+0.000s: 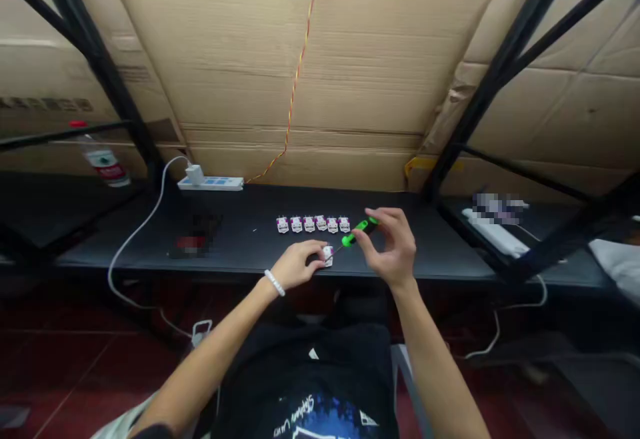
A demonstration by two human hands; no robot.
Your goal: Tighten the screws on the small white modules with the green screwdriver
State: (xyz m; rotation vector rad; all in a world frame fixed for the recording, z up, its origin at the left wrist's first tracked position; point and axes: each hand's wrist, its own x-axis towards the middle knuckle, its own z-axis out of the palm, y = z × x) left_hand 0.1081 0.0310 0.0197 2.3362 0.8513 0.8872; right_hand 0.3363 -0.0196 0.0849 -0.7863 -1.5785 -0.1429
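My left hand [299,262] rests at the front of the black table, its fingers closed on the edge of a small white and purple part [328,255] whose exact kind is too small to tell. In my right hand [393,245] is a green and black screwdriver [359,231], pinched between thumb and fingers and slanting down to the left. Its thin shaft reaches the small part near my left fingertips; the tip itself is hard to make out. Behind, several similar white and purple parts [309,224] stand in a row, apart from both hands.
A white power strip [211,183] with a plugged-in charger lies at the back left of the black table [250,252]. A white cable [131,239] loops over the front edge. Black metal posts [480,99] flank the work area, and cardboard [350,59] closes the back.
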